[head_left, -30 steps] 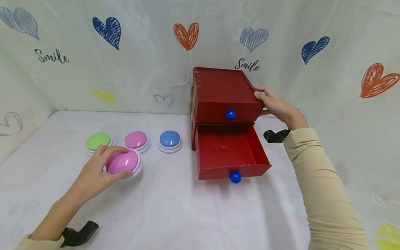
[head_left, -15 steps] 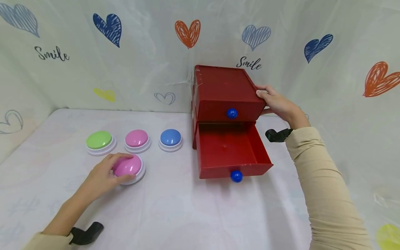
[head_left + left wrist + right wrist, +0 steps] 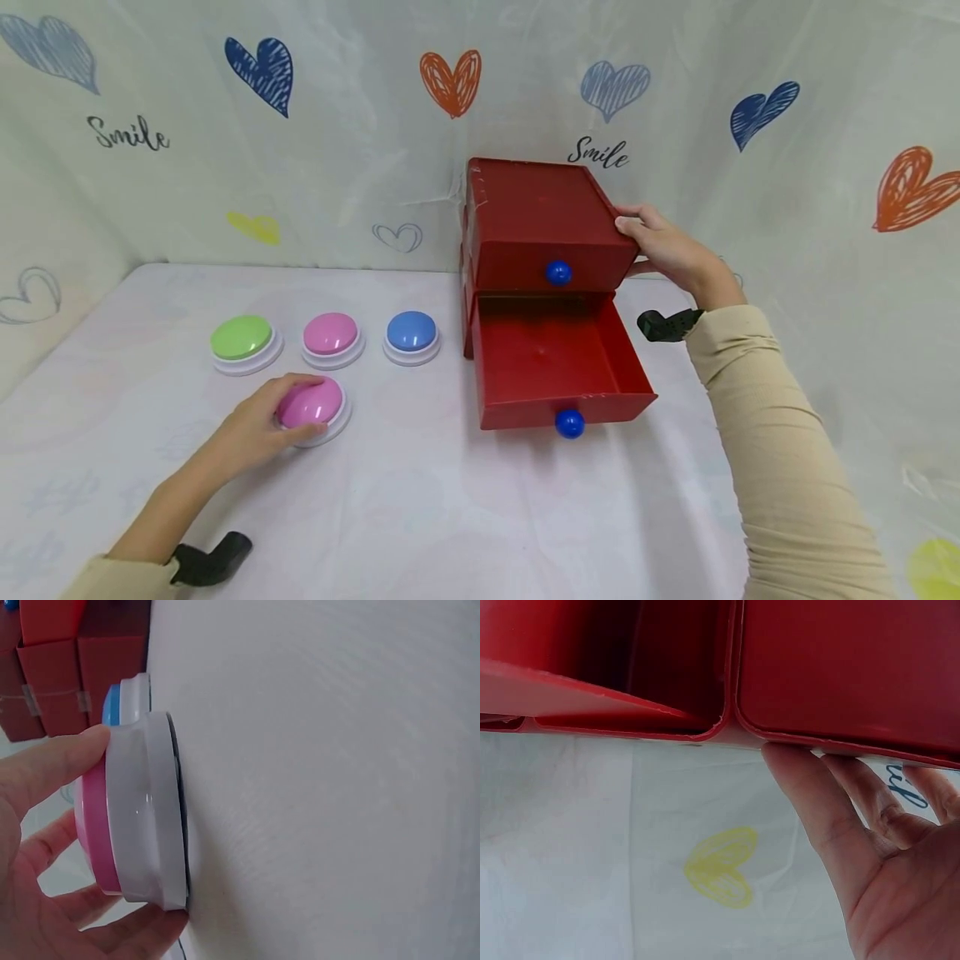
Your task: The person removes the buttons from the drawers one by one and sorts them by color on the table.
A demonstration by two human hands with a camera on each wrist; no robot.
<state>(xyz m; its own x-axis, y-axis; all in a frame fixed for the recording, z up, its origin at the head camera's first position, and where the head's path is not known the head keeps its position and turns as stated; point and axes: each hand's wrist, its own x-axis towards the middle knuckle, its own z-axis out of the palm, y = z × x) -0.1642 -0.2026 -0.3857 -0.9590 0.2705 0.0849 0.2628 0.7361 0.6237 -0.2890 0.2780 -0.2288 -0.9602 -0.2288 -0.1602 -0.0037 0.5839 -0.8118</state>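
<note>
Near the left of the table, my left hand (image 3: 251,429) holds a pink push button (image 3: 311,402) with a white round base. In the left wrist view the thumb and fingers span the base (image 3: 142,814) from edge to edge, and its underside lies at or just off the tabletop. Fingers of my right hand (image 3: 675,254) rest against the right side of a red two-drawer cabinet (image 3: 543,200); in the right wrist view the extended fingertips touch its wall. Its lower drawer (image 3: 517,415) is pulled out with a bare inside, and the upper one is closed.
A green button (image 3: 242,337), a second pink button (image 3: 330,334) and a blue button (image 3: 411,332) stand in a row behind the left hand. Blue knobs mark both drawers, the lower knob (image 3: 570,423) jutting forward. A heart-printed curtain (image 3: 345,150) hangs behind.
My left hand has moved slightly right and toward me with the pink button, lowering it to the table. The right hand has stayed against the cabinet.
</note>
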